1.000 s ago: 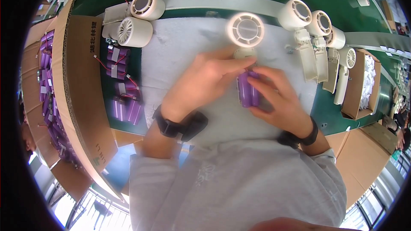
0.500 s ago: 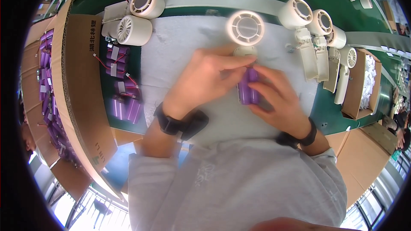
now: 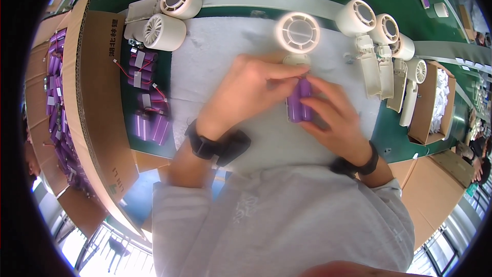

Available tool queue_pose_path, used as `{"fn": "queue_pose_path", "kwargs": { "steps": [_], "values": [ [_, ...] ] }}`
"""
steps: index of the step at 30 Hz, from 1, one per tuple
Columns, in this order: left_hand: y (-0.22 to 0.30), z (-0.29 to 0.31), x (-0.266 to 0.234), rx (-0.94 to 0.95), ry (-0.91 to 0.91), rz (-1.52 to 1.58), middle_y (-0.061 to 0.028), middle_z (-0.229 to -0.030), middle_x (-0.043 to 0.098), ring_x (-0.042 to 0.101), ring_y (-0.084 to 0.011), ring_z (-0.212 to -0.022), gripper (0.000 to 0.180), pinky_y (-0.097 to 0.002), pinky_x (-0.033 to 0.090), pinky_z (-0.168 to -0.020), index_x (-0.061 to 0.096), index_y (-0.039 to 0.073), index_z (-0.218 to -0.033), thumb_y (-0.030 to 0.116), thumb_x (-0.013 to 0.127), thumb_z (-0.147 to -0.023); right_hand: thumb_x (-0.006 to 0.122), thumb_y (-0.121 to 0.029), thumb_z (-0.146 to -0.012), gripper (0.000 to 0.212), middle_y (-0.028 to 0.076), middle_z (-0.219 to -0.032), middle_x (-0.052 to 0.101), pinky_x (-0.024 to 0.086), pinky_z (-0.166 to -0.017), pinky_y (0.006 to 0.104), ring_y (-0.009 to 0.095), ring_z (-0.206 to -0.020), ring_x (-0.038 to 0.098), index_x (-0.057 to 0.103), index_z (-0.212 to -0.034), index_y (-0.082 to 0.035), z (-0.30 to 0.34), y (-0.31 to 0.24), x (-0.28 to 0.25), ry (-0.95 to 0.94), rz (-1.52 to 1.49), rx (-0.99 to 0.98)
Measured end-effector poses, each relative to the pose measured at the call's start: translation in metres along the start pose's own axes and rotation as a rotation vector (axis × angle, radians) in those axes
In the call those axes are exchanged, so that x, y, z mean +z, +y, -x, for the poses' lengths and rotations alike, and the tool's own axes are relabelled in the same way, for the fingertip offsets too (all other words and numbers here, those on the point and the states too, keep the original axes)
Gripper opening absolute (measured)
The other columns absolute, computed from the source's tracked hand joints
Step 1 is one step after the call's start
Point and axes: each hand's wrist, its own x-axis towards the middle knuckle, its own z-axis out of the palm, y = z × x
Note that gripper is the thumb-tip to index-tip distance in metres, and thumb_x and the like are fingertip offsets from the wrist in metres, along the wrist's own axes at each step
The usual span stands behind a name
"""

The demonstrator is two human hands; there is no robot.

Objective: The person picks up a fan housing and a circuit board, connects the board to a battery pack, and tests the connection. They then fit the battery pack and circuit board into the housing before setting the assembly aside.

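A cream handheld fan lies on the pale mat in front of me, its round head pointing away. In its handle sits a purple two-cell battery pack. My right hand is closed about the pack and handle from the right, thumb and fingers at the pack's side and upper end. From the left, my left hand reaches over the fan's neck. Its thumb and forefinger are pinched together at the top of the pack. What lies between those fingertips is too small or hidden to make out.
Purple battery packs with red wires lie left of the mat, beside a large cardboard box holding more. Two fan bodies stand at the back left. Several opened fans and a small box of white pieces are at right.
The view has shifted slightly. Both hands stay at the top of the battery pack in nearly the same grip, and the fan lies as before.
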Motion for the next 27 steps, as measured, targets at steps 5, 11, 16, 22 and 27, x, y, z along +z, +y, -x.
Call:
{"fn": "queue_pose_path", "kwargs": {
  "steps": [5,11,16,22,27],
  "values": [
    [-0.002,0.002,0.000,0.004,0.002,0.019,-0.0132,-0.098,0.071,0.070,-0.0254,-0.075,0.034,-0.0291,0.053,-0.065,0.072,0.010,-0.111,-0.001,0.068,-0.079,0.082,0.001,-0.064,0.044,0.017,-0.132,0.050,0.057,-0.081,0.0373,0.029,-0.103,0.060,0.062,-0.104,-0.001,0.000,-0.003,0.002,0.017,-0.051,0.079],
    [0.001,0.000,-0.005,-0.039,-0.058,0.052,-0.0130,-0.105,0.071,0.070,-0.0256,-0.083,0.042,-0.0290,0.056,-0.073,0.071,0.011,-0.114,0.000,0.074,-0.074,0.083,0.000,-0.064,0.046,0.013,-0.124,0.048,0.057,-0.080,0.0366,0.027,-0.099,0.060,0.063,-0.105,-0.006,-0.006,-0.004,0.001,0.013,-0.105,0.230],
    [0.000,-0.002,-0.008,-0.041,-0.102,0.105,-0.0121,-0.111,0.070,0.070,-0.0242,-0.094,0.052,-0.0295,0.056,-0.082,0.069,0.009,-0.118,0.000,0.081,-0.068,0.084,-0.001,-0.063,0.051,0.012,-0.118,0.047,0.057,-0.079,0.0357,0.026,-0.097,0.060,0.061,-0.108,-0.008,-0.009,-0.003,0.004,-0.002,-0.154,0.302],
    [-0.003,0.000,-0.004,-0.101,-0.102,0.164,-0.0111,-0.109,0.070,0.069,-0.0196,-0.095,0.053,-0.0292,0.056,-0.083,0.068,0.008,-0.119,-0.001,0.081,-0.069,0.084,-0.003,-0.065,0.054,0.011,-0.113,0.047,0.055,-0.077,0.0332,0.024,-0.093,0.059,0.058,-0.112,-0.009,-0.010,-0.001,0.007,-0.030,-0.262,0.389],
    [-0.010,0.004,0.001,-0.105,-0.090,0.176,-0.0091,-0.106,0.071,0.068,-0.0163,-0.090,0.052,-0.0289,0.054,-0.080,0.068,0.010,-0.120,0.000,0.081,-0.070,0.083,-0.005,-0.070,0.049,0.010,-0.111,0.047,0.054,-0.071,0.0298,0.020,-0.081,0.059,0.058,-0.112,-0.009,-0.015,0.005,0.008,-0.020,-0.328,0.378]
  ]
}}
